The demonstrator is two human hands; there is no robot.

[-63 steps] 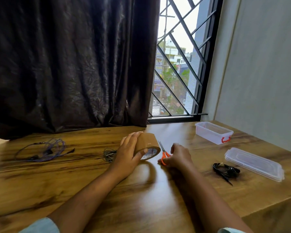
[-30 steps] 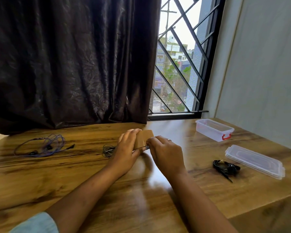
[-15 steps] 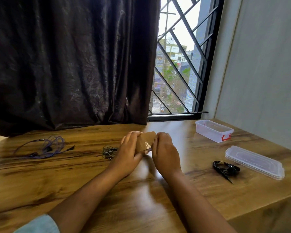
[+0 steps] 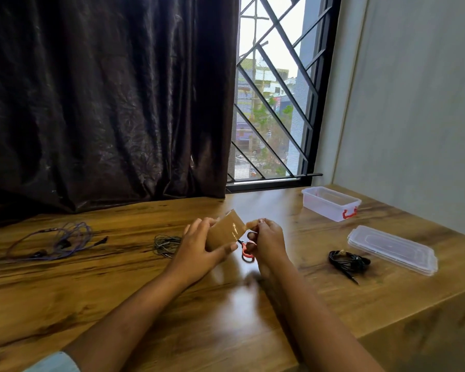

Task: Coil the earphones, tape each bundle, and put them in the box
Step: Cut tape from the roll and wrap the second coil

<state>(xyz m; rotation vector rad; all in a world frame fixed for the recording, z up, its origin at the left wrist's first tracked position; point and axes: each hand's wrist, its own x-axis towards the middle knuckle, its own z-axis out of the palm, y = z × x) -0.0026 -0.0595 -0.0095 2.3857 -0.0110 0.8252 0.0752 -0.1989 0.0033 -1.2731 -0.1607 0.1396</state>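
Tape roll (image 4: 224, 233) gripped in left hand (image 4: 199, 253); right hand (image 4: 267, 242) pinches its loose end. Scissors (image 4: 245, 251) under hands. Box (image 4: 330, 203) at two o'clock.

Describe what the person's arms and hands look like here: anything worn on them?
Both forearms are bare. A light blue sleeve cuff shows on the left arm near the elbow. The left hand and right hand are ungloved; no watch or rings are visible.

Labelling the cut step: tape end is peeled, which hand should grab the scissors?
Right. The right hand pinches the peeled end of the brown packing-tape roll, and the orange-handled scissors lie on the table right under it. The left hand is wrapped around the roll, steadying it.
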